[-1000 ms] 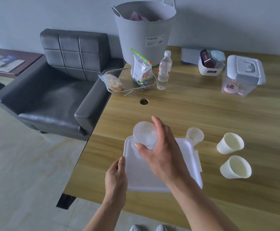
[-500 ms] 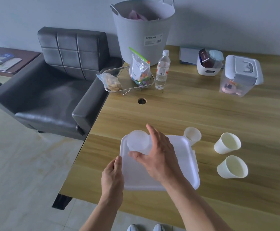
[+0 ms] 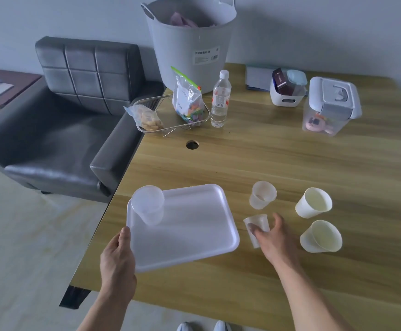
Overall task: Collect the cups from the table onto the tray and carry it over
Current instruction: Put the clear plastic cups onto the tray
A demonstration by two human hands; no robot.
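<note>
A white tray (image 3: pixel 189 235) lies on the wooden table (image 3: pixel 290 163) near its left front edge. One clear plastic cup (image 3: pixel 148 204) stands in the tray's far left corner. My left hand (image 3: pixel 118 261) grips the tray's near left rim. My right hand (image 3: pixel 276 237) is closed around a small clear cup (image 3: pixel 256 223) standing on the table just right of the tray. Another clear cup (image 3: pixel 262 194) stands beyond it. Two white paper cups (image 3: pixel 314 205) (image 3: pixel 322 236) stand further right.
At the back of the table are a grey tub (image 3: pixel 189 39), a water bottle (image 3: pixel 221 99), a wire basket with snack bags (image 3: pixel 170 113), a white caddy (image 3: pixel 287 90) and a lidded clear box (image 3: pixel 331 106). A dark armchair (image 3: pixel 58 125) stands left of the table.
My right hand let go of the clear cup, now standing in the tray's corner, and moved right to grasp the small clear cup on the table. My left hand stays on the tray.
</note>
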